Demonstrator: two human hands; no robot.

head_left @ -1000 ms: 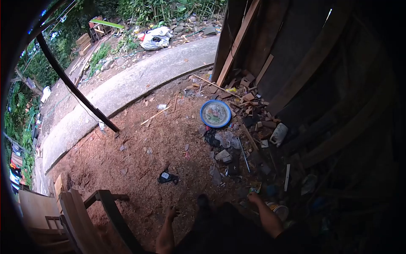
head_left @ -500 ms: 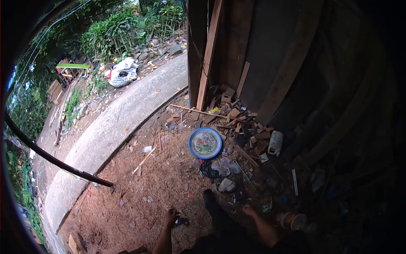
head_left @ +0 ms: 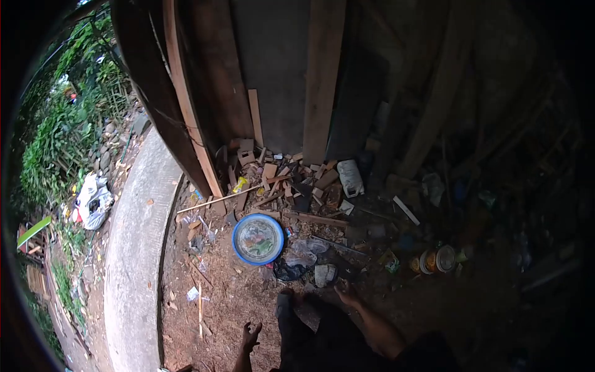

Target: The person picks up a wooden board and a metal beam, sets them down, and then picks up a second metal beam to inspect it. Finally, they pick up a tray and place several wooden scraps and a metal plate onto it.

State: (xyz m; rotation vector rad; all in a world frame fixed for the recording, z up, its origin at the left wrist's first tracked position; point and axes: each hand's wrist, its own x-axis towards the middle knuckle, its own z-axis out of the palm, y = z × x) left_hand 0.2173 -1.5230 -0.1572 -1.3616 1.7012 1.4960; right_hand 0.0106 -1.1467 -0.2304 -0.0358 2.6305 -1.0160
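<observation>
In the lower middle of the head view, my left hand (head_left: 250,336) is held above the sawdust-covered ground, with its fingers apart and nothing in them. To the right, my right hand (head_left: 349,296) reaches forward beside my dark-clad legs, fingers stretched out and no object visible in it. A pale, block-like piece (head_left: 325,274) lies just ahead and left of that hand. Further forward is a round tray (head_left: 258,263) with a blue rim and a coloured picture inside. Crumpled dark plastic (head_left: 289,270) and clear plastic lie by the tray's lower right edge.
Wood offcuts (head_left: 269,171) are heaped against a wall of upright boards (head_left: 325,80). A white jug-like container (head_left: 351,178) and several round tubs (head_left: 444,258) are on the right, in shadow. A curved concrete path (head_left: 139,248) runs along the left, with a white sack (head_left: 94,201) beyond.
My view has swung to the right, so the tray and wood heap appear further left. The left hand's fingers have spread, and the right hand has opened out.
</observation>
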